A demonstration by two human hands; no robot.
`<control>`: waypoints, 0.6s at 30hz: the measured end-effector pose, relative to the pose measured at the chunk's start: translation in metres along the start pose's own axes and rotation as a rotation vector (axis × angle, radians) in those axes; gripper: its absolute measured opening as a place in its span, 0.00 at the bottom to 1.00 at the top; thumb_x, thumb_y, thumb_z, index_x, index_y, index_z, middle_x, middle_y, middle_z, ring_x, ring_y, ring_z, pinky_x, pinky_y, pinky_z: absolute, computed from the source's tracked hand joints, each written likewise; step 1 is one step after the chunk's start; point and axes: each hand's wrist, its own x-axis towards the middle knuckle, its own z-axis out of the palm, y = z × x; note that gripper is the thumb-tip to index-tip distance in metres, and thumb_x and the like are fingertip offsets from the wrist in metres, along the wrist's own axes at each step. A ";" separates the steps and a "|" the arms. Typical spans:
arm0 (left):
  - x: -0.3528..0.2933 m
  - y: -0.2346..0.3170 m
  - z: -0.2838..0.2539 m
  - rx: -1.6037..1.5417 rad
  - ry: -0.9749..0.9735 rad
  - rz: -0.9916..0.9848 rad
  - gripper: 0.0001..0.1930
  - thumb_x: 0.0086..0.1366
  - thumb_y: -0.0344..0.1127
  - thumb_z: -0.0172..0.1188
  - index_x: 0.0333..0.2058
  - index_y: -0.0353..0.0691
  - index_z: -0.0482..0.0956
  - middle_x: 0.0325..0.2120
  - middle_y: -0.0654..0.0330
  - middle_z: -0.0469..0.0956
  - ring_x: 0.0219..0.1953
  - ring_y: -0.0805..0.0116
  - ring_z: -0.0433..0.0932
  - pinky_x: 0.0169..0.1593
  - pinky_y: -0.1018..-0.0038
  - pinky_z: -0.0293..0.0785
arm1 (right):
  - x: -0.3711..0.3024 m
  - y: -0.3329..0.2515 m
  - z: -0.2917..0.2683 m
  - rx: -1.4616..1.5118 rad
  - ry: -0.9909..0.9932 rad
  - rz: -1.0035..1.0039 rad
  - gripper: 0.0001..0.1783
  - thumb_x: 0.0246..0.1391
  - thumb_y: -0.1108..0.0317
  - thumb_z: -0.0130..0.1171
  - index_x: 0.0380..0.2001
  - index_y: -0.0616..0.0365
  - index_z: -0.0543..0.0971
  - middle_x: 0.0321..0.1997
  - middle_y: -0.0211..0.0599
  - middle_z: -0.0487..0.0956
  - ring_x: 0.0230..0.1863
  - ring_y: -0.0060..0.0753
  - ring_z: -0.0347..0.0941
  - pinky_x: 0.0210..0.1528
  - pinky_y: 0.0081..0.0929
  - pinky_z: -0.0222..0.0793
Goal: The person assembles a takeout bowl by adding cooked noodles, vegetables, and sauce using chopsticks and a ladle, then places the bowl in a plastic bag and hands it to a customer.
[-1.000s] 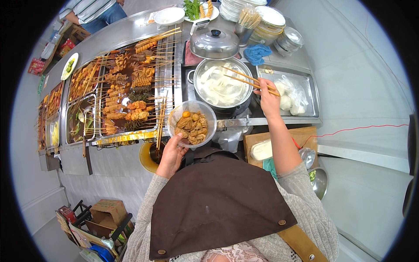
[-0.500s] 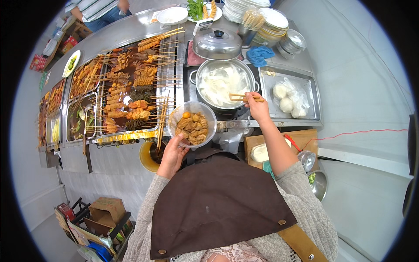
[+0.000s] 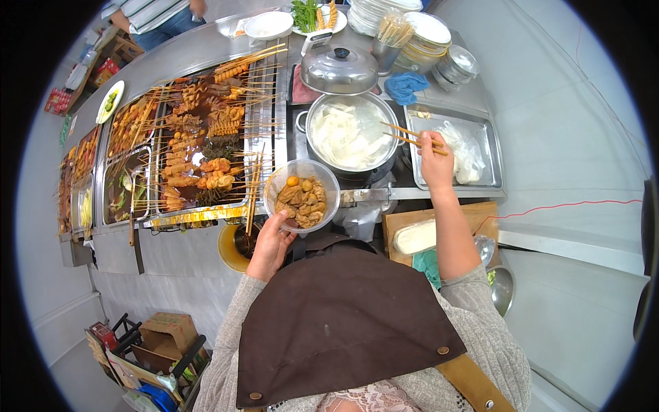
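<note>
My left hand (image 3: 273, 248) grips the rim of a clear plastic bowl (image 3: 332, 185) from below left, in front of the counter. Brown stewed pieces (image 3: 302, 204) and a few round orange-yellow balls lie inside it. Closed round a pair of wooden chopsticks (image 3: 410, 136), my right hand (image 3: 435, 159) is raised just right of the pot. The chopstick tips point left over the rim of the steel pot (image 3: 307, 141), and nothing shows between them. Wide white noodles (image 3: 350, 132) sit in cloudy liquid in the pot.
Trays of skewers in dark broth (image 3: 206, 137) line the left counter. Behind the pot stand a domed lid (image 3: 340, 69), stacked plates (image 3: 429, 41) and a blue cloth (image 3: 406, 87). To its right, a steel tray (image 3: 489, 137) holds a plastic bag. A wooden board (image 3: 473, 221) lies below.
My right hand has drawn the chopsticks up and right, out from over the noodles to the pot's right rim. The left hand and bowl have stayed nearly still.
</note>
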 end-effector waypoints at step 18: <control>-0.002 0.001 0.001 -0.004 -0.005 0.004 0.14 0.72 0.47 0.58 0.49 0.46 0.74 0.46 0.66 0.76 0.50 0.71 0.72 0.54 0.70 0.66 | -0.019 -0.006 0.029 0.296 -0.086 0.137 0.19 0.70 0.57 0.53 0.44 0.65 0.80 0.37 0.41 0.84 0.35 0.27 0.82 0.35 0.23 0.79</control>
